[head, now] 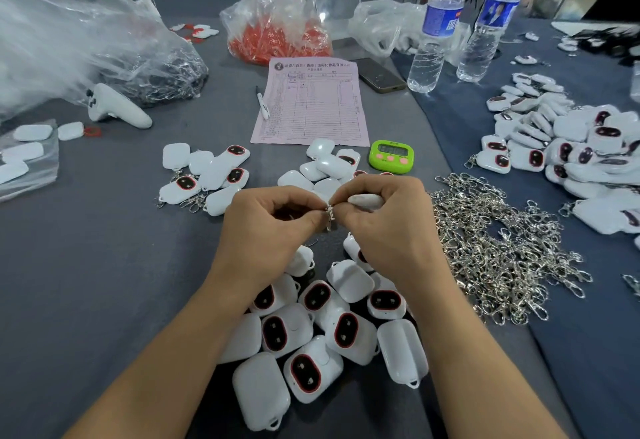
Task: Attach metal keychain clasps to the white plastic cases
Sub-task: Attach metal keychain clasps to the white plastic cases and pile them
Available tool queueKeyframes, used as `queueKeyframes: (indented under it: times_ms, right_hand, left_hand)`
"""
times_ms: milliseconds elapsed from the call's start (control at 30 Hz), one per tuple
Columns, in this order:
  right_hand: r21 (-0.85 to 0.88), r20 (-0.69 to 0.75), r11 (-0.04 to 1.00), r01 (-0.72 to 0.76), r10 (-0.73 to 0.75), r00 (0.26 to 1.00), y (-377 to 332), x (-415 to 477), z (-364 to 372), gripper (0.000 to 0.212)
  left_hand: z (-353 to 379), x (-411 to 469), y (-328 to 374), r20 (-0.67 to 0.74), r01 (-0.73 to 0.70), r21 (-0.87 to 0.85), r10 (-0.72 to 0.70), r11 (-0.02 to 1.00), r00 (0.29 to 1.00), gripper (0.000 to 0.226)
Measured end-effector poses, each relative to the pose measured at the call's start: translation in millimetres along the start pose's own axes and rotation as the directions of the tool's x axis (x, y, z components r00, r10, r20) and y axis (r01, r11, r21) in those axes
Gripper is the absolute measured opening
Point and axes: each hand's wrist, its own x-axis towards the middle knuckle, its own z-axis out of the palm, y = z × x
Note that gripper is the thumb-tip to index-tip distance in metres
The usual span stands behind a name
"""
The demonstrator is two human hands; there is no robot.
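Observation:
My left hand (268, 227) and my right hand (388, 227) meet over the middle of the table, both pinching a small metal keychain clasp (329, 218) between their fingertips. My right hand also holds a white plastic case (365, 201) under its curled fingers, mostly hidden. Below my hands lies a pile of loose white cases (322, 338), some showing dark oval faces with red rims. A heap of loose metal clasps (498, 251) lies to the right.
Cases with clasps on them lie at the left (204, 179) and in a big pile at far right (571, 147). Behind are a green timer (391, 157), a pink form (311, 102), a pen (262, 103), a phone (379, 75), two water bottles (436, 26), and plastic bags (277, 23).

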Motion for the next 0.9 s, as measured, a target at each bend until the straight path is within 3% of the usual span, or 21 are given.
queueKeyframes:
  times_ms: [367, 567, 767, 900]
  right_hand:
    - [0.209, 0.173, 0.963, -0.169, 0.133, 0.976, -1.1, 2.5, -2.1, 0.026]
    - [0.263, 0.241, 0.942, -0.209, 0.146, 0.959, -2.7, 1.0, -2.3, 0.026]
    - [0.446, 0.296, 0.825, -0.347, 0.231, 0.927, -1.2, 2.1, -2.1, 0.028]
    - [0.511, 0.358, 0.746, -0.427, 0.266, 0.895, -1.4, 2.4, -0.8, 0.027]
  left_hand:
    - [-1.9, -1.6, 1.9, 0.063, 0.007, -0.004, -0.006, 1.000, 0.998, 0.024]
    - [1.9, -5.1, 4.5, -0.007, 0.016, -0.021, -0.016, 1.000, 1.000, 0.014]
    - [1.6, -4.6, 6.9, -0.010, -0.041, -0.078, 0.041, 0.996, 0.999, 0.024]
    - [-0.9, -3.2, 7.5, -0.013, -0.061, -0.072, 0.060, 0.996, 0.998, 0.019]
